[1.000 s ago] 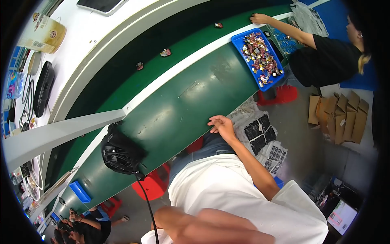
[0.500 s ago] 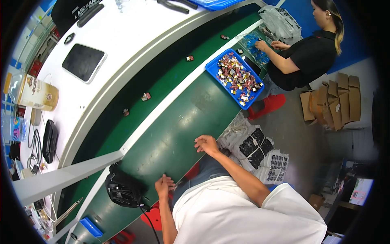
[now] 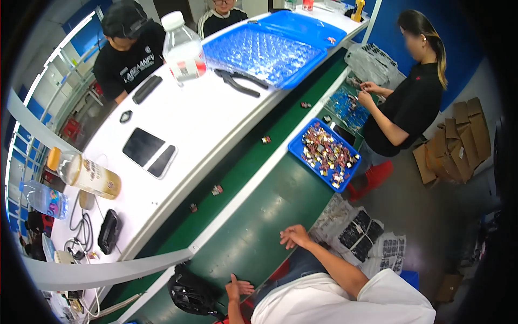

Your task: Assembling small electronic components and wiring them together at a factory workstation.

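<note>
My left hand (image 3: 238, 289) is at the near edge of the green workbench (image 3: 256, 216), fingers stretched out, thumb up and nothing in it. A black bag or cloth-like bundle (image 3: 194, 291) lies just left of it. My right hand (image 3: 295, 236) hovers over the bench edge further right, its fingers loosely bent and apart, with no object visible in it. Beyond that hand, a blue tray (image 3: 314, 171) sits on the bench, heaped with small wired parts (image 3: 329, 154) in red, yellow and silver.
A co-worker (image 3: 410, 102) at the right handles small things over blue pieces (image 3: 348, 110). Several small parts lie along the green belt (image 3: 237, 175). A white counter (image 3: 189, 113) carries a phone (image 3: 149, 152), pliers (image 3: 237, 82) and jars. Wrapped bundles (image 3: 360, 235) stand right of me.
The view has tilted up, bringing more of the white counter and two people behind it into sight. My left hand's fingers have straightened. The co-worker's hands have drawn closer together.
</note>
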Demonstrator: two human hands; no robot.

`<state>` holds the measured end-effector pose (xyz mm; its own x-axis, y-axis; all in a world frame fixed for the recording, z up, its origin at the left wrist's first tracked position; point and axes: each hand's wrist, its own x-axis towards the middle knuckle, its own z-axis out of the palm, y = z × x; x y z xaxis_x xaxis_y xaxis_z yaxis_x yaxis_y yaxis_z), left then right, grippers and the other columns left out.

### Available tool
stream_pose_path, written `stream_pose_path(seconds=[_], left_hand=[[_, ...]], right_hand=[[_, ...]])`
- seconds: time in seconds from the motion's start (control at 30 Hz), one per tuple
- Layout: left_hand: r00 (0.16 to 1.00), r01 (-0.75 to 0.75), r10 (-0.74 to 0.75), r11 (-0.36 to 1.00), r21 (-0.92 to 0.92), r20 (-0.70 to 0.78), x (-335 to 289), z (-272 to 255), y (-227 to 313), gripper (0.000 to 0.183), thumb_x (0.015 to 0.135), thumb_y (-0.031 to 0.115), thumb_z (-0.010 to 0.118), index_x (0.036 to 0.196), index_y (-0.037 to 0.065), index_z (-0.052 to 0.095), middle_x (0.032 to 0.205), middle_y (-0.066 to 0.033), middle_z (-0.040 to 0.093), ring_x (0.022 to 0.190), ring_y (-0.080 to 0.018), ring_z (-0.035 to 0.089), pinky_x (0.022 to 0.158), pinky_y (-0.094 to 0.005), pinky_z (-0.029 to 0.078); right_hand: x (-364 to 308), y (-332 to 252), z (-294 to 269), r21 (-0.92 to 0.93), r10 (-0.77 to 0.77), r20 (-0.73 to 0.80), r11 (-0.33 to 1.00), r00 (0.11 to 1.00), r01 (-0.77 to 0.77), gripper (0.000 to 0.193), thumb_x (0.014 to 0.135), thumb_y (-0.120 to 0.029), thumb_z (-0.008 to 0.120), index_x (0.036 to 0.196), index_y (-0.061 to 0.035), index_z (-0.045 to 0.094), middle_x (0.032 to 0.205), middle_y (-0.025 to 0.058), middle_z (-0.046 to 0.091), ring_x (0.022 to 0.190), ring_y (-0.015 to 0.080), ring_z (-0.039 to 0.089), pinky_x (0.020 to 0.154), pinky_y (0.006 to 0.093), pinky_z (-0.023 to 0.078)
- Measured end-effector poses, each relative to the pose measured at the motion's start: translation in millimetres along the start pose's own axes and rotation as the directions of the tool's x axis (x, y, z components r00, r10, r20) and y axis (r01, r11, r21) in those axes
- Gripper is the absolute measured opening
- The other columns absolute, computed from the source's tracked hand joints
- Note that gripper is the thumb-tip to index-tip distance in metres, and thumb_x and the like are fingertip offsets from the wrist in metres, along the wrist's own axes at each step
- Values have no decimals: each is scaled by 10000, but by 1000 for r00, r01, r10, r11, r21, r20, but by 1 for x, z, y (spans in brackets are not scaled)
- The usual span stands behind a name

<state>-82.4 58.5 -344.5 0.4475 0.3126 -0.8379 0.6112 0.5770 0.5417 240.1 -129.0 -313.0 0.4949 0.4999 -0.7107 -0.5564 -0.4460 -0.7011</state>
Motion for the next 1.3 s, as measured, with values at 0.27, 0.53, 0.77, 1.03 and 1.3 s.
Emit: stream_pose_path(seconds=[0.27,0.53,0.77,1.03,1.3], left_hand=[[1000,-9,9,1000,-9,25,15,-10,-18,1015,918,772,279,850,-168,655,801,-277,705,607,-363,713,510,-384,593],[985,93,-90,996,-15,147,39,-26,-35,1095,895,804,207,938,-206,629,899,-307,701,738,-414,721,601,-423,612],[990,99,-97,995,-11,102,34,-19,-28,1043,929,760,197,937,-185,640,896,-298,705,731,-405,723,608,-426,614],[997,-30,37,994,-101,65,-10,0,2,468,1019,314,338,927,-13,660,867,-208,727,664,-309,709,600,-351,606],[983,184,-183,980,-71,22,5,-2,0,711,1012,456,175,951,-42,679,898,-231,731,685,-337,723,600,-373,608]], right_hand=[[7,5,-1,13,8,15,1000,1000,-9,278,937,-218,647,934,59,665,841,171,744,523,203,685,426,278,514],[5,0,-1,8,21,20,1000,1000,-21,273,933,-199,642,940,73,663,856,174,746,524,213,687,436,288,518],[8,2,-5,4,38,18,999,999,-38,269,923,-196,658,941,72,665,869,188,743,531,211,690,437,285,524],[12,4,-9,0,41,39,999,998,-41,287,917,-191,663,982,89,662,879,201,741,537,223,694,433,288,526],[13,6,-9,0,70,42,998,997,-70,274,916,-180,660,977,86,663,877,193,743,536,225,693,437,290,532]])
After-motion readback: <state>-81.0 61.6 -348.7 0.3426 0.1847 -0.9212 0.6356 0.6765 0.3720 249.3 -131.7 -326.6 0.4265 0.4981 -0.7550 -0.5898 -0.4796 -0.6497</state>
